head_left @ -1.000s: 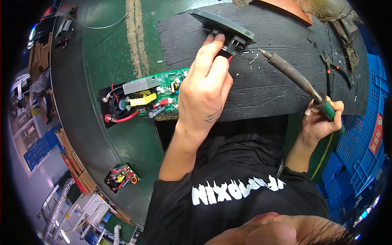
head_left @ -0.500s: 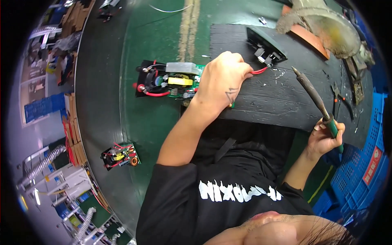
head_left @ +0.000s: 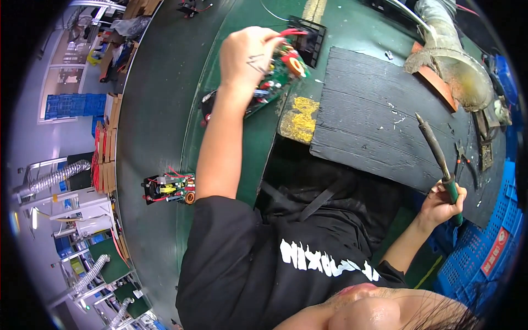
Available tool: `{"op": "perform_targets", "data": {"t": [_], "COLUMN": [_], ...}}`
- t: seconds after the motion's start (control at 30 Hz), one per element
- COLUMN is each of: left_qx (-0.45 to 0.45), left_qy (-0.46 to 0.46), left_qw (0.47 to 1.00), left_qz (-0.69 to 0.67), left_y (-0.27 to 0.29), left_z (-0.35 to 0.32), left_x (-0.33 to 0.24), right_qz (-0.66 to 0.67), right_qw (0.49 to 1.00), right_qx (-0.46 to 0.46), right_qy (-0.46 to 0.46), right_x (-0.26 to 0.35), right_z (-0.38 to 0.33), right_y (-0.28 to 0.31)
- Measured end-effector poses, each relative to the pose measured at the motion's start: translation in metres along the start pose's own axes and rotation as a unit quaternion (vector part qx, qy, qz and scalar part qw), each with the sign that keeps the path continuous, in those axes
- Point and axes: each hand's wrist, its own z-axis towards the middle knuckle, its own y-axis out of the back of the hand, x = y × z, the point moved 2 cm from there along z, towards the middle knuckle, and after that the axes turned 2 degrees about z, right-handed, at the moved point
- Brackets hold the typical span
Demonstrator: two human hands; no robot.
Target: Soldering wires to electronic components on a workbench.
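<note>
- Since the earlier frame, the left hand point(head_left: 250, 55) has carried the green circuit board point(head_left: 275, 80) away from the black work mat point(head_left: 379, 121), up over the green table point(head_left: 159, 110); the right hand has barely shifted.
- Black work mat lies bare of the board, with a yellow patch point(head_left: 298, 118) at its near left corner.
- Left hand is clamped on the board's edge, red wires by the fingertips.
- Right hand point(head_left: 444, 201) is closed round the soldering iron point(head_left: 437, 154), tip raised over the mat.
- Second small board point(head_left: 168, 188) sits near the left elbow.

Rough matt black mat point(head_left: 379, 115); glossy green circuit board point(head_left: 273, 82).
</note>
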Motion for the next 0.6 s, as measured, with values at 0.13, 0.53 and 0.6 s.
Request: {"op": "perform_targets", "data": {"t": [0.13, 0.53, 0.6], "left_qx": [-0.009, -0.025, -0.102], "left_qy": [0.083, 0.433, 0.532], "left_qw": [0.993, 0.895, 0.840], "left_qz": [0.083, 0.104, 0.037], "left_y": [0.047, 0.138, 0.152], "left_z": [0.007, -0.129, -0.161], "left_x": [0.048, 0.327, 0.352], "right_qz": [-0.015, 0.013, 0.053], "right_qw": [1.000, 0.998, 0.996], "right_qx": [0.010, -0.017, 0.003], "right_qy": [0.005, -0.053, -0.070], "right_x": [-0.002, 0.005, 0.008], "right_z": [0.003, 0.008, 0.013], "right_y": [0.005, 0.004, 0.013]}}
